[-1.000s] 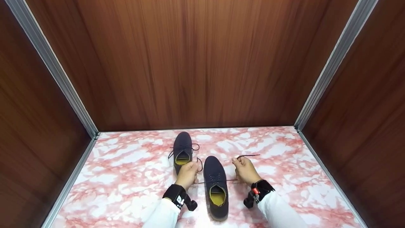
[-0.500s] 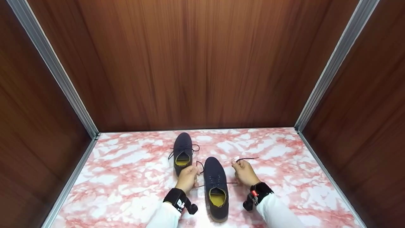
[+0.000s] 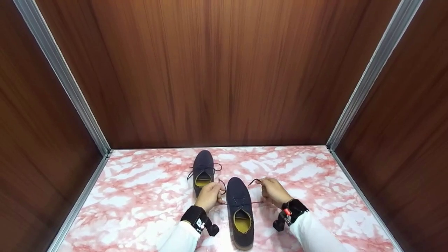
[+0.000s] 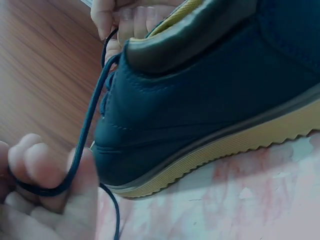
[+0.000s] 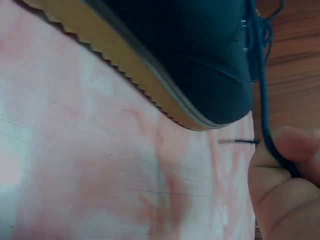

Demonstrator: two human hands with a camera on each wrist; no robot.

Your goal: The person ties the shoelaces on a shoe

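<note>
A dark navy lace-up shoe with a yellow lining stands toe-forward between my two hands. To its left, my left hand grips one end of its shoelace, with the lace looped through curled fingers in the left wrist view. My right hand, on the other side, pinches the opposite lace end between thumb and fingers. The tip of that end sticks out toward the shoe. Both strands run out sideways from the top of the lacing. In the left wrist view, the shoe's ridged tan sole rests on the surface.
A matching shoe with its laces looped at both sides stands farther back, its heel partly hidden by my left hand. Brown wood-grain panels rise behind and at both sides of the red-and-white marbled surface.
The lace tip at my right hand pointed rightward before and now points left toward the shoe. My left hand keeps its hold nearly in place. The head view has shifted slightly.
</note>
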